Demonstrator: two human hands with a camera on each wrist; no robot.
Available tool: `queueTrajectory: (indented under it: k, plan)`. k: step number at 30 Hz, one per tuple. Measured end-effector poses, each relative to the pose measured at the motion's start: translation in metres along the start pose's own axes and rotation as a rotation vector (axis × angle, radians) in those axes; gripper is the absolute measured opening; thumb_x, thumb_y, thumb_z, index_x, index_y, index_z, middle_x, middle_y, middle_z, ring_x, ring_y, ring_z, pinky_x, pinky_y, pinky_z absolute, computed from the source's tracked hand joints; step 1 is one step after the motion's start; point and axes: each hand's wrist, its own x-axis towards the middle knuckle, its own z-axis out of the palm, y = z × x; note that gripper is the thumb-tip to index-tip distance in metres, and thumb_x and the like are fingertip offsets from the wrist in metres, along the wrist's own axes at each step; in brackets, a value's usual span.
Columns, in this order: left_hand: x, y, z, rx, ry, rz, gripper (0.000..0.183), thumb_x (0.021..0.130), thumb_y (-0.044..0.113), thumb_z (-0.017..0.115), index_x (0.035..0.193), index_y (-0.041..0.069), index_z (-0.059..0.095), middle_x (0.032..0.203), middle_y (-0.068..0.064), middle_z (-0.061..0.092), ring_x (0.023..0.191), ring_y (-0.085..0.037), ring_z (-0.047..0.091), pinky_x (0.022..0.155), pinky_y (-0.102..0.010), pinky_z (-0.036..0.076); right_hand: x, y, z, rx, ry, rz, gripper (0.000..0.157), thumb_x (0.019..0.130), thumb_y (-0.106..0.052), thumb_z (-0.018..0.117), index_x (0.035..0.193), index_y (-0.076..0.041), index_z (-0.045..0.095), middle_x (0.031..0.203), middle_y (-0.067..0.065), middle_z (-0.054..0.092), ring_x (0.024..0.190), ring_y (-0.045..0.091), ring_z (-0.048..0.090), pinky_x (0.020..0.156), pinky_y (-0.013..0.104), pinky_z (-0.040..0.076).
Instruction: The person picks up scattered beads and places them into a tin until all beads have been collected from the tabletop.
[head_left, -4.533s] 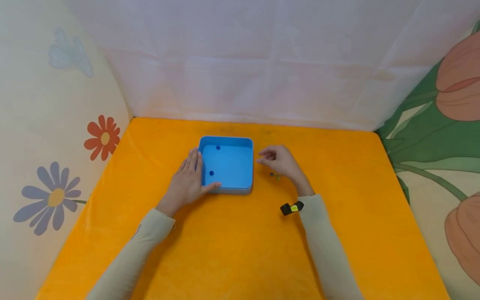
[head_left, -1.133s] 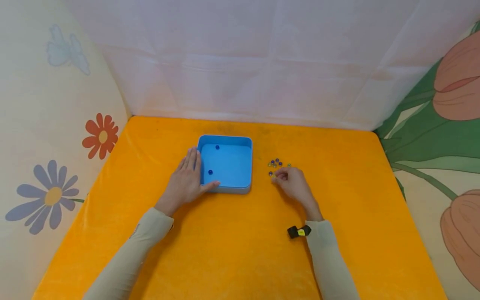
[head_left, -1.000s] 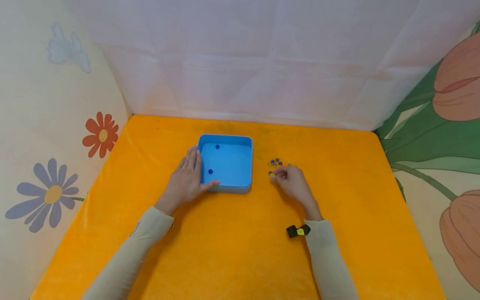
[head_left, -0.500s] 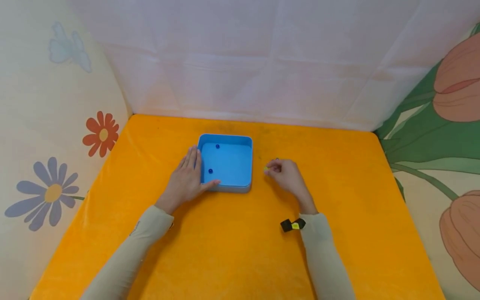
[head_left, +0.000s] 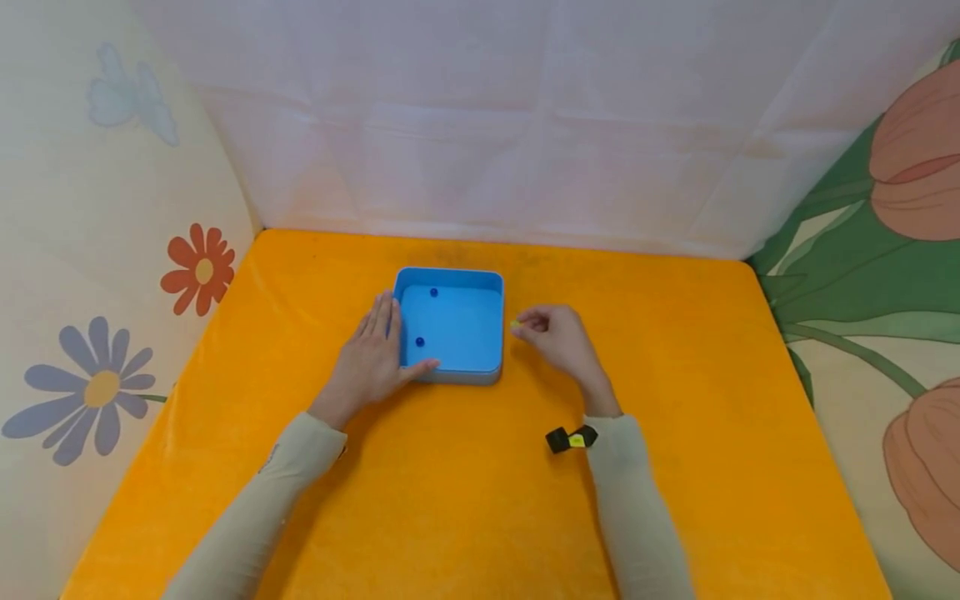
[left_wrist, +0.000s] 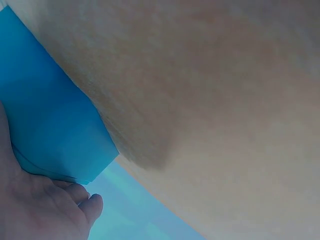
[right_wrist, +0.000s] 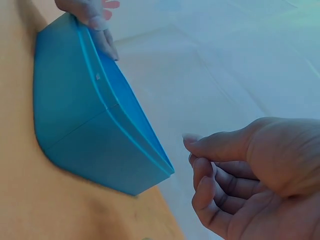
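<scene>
A square blue box (head_left: 453,329) sits on the table, with two dark blue marbles (head_left: 420,342) on its floor. My left hand (head_left: 367,362) lies along its left wall with fingers straight, the thumb reaching over the front edge. Just right of the box, my right hand (head_left: 558,337) pinches a tiny yellow-green marble (head_left: 515,324) between thumb and forefinger. In the right wrist view that marble is hidden by the fingertips, and the fingers (right_wrist: 204,172) are curled beside the box (right_wrist: 107,145). The loose marbles to the right cannot be seen behind the right hand.
An orange cloth (head_left: 450,483) covers the table. A white sheet (head_left: 465,125) hangs behind it, with flower-patterned cloth on both sides. A black wrist strap (head_left: 570,438) sits at the right sleeve.
My right hand has picked up the yellow-green marble from the loose group and moved left and away from me, close to the box. The left hand and the box have stayed in place.
</scene>
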Motion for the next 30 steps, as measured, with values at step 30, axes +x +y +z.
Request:
queueTrajectory:
  k: [30]
  plan:
    - [-0.001, 0.002, -0.002, 0.013, 0.013, -0.005, 0.122, 0.092, 0.078, 0.056, 0.164, -0.009, 0.012, 0.175, -0.028, 0.008, 0.164, -0.045, 0.015, 0.131, -0.056, 0.023, 0.022, -0.029, 0.009, 0.036, -0.004, -0.093, 0.02, 0.1, -0.025, 0.075, 0.11, -0.008, 0.077, 0.097, 0.009, 0.073, 0.085, 0.023, 0.062, 0.07, 0.027, 0.053]
